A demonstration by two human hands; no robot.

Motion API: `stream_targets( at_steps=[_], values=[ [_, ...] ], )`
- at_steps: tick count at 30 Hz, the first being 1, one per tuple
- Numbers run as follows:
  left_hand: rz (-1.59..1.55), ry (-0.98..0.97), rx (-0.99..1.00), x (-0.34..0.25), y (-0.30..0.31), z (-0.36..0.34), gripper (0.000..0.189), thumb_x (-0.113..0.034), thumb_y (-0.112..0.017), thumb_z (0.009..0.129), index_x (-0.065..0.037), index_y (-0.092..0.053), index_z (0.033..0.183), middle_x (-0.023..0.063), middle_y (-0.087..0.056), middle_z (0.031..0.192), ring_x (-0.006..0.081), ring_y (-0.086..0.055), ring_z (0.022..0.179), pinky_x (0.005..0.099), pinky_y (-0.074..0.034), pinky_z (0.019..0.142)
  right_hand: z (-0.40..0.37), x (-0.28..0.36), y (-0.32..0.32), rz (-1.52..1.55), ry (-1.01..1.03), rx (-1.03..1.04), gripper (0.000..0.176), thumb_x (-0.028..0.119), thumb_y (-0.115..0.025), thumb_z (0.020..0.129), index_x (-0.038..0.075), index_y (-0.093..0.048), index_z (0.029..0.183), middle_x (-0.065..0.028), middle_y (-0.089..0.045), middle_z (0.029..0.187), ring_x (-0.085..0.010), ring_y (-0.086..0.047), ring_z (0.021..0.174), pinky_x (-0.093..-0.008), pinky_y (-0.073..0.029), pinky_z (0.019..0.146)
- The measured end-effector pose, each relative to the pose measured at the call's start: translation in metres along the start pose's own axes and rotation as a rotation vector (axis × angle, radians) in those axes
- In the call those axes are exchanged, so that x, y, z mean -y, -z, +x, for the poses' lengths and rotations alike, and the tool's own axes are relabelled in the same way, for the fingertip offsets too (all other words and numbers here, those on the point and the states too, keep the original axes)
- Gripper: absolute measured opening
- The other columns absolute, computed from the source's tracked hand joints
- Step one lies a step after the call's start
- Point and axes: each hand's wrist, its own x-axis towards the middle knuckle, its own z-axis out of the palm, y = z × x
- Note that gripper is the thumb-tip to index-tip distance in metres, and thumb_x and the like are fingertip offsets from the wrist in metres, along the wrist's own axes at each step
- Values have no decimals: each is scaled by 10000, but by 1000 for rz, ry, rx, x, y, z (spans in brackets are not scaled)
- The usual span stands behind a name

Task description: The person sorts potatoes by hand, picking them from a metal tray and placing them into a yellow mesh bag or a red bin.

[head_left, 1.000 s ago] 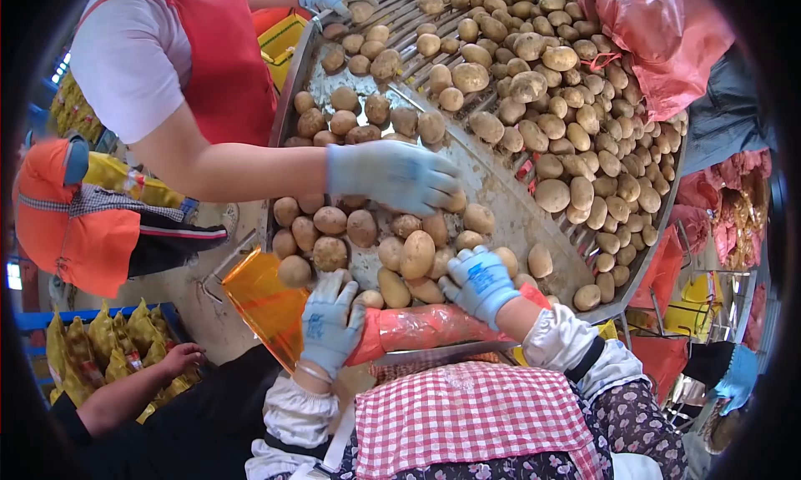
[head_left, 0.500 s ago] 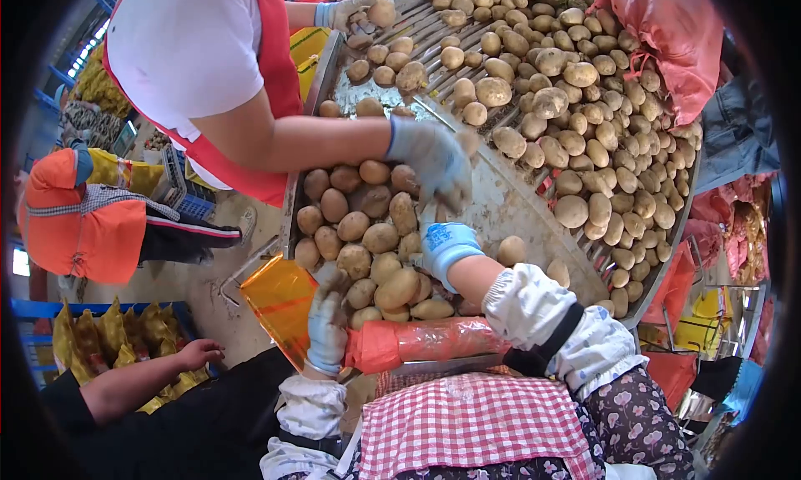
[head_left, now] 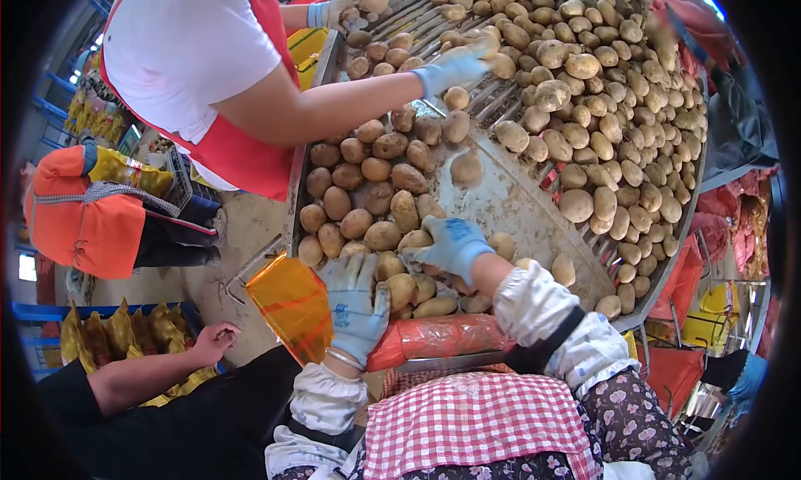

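My left hand (head_left: 355,306), in a pale blue glove, lies with its fingers stretched over the near edge of the potato pile, palm down. My right hand (head_left: 455,248), gloved the same way, has its thumb and fingers around a potato (head_left: 414,241) in the pile. Brown potatoes (head_left: 382,236) fill the left part of the metal tray (head_left: 509,196). Between my wrists, a red plastic-wrapped roll (head_left: 446,336) runs along the tray's near edge. My left fingers hide some potatoes beneath them.
Across the tray, a co-worker's gloved hand (head_left: 457,67) reaches over the slatted rack (head_left: 492,105); their other hand (head_left: 338,11) holds a potato. Many potatoes (head_left: 584,130) cover the rack's right side. An orange plastic sheet (head_left: 290,301) hangs at the tray's left corner. Another person's bare hand (head_left: 215,342) is nearby.
My left hand has moved right and spread over the potatoes. My right hand has shifted slightly onto the pile. The co-worker's near hand has gone from the tray up to the rack.
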Motion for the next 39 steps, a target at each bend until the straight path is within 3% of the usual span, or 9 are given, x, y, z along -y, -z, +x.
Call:
stream_targets(
  at_steps=[6,9,13,15,18,21,23,32,39],
  values=[
    [-133,-116,104,-28,24,7,522,-229,-633,814,-38,-514,1285,206,-505,1284,428,-432,1222,525,-310,1045,-66,-67,24,1767,275,48,547,282,-684,830,60,-468,1281,-120,-601,1161,-263,-604,1050,-394,-506,870],
    [41,-248,277,-33,-14,17,557,-232,-639,784,-62,-513,1300,190,-502,1291,426,-417,1231,530,-299,1049,-78,-103,37,1727,237,-81,456,252,-646,840,63,-517,1235,-116,-622,1106,-255,-617,1014,-382,-512,855],
    [196,46,293,-4,-7,20,545,-206,-603,799,-81,-503,1320,183,-475,1314,404,-402,1251,513,-302,1052,-89,-128,36,1689,166,-276,339,207,-589,855,69,-590,1165,-110,-652,1022,-244,-637,961,-364,-520,832],
    [264,65,301,10,-7,9,537,-170,-589,806,-62,-496,1324,200,-455,1340,398,-387,1277,507,-283,1076,-99,-128,21,313,-212,-515,284,205,-564,826,94,-645,1075,-139,-660,969,-274,-647,940,-368,-516,822],
    [167,64,293,6,-21,5,541,-133,-576,802,-20,-479,1322,216,-411,1401,426,-313,1341,512,-235,1119,-94,-113,-8,18,-215,-363,311,298,-546,835,105,-651,1056,-162,-648,1029,-337,-620,964,-418,-491,864],
    [-56,-227,238,-41,-31,25,612,-204,-589,813,-38,-416,1377,218,-384,1423,409,-347,1324,498,-262,1105,-71,-80,-12,45,-244,-275,354,348,-550,860,96,-629,1096,-176,-637,1049,-349,-607,995,-427,-482,879],
    [9,-197,291,-41,-40,30,621,-246,-587,821,-48,-411,1382,219,-395,1414,404,-366,1311,488,-273,1098,-63,-66,-12,121,152,-369,391,357,-619,840,70,-622,1106,-193,-648,984,-365,-619,950,-425,-498,818],
    [-7,-92,77,-20,-23,63,373,-231,-588,847,-35,-605,1163,195,-612,1137,358,-580,1073,435,-449,936,-25,-72,-14,43,-125,-322,353,402,-537,907,91,-613,1056,-188,-634,1023,-366,-614,939,-435,-491,815],
    [142,116,143,23,-89,133,956,-553,-589,801,-6,-188,1474,215,-213,1520,388,-141,1420,443,-125,1162,-33,-83,1,227,-4,-436,320,361,-548,912,94,-640,1062,-173,-644,999,-345,-620,947,-421,-488,839]
  ],
)
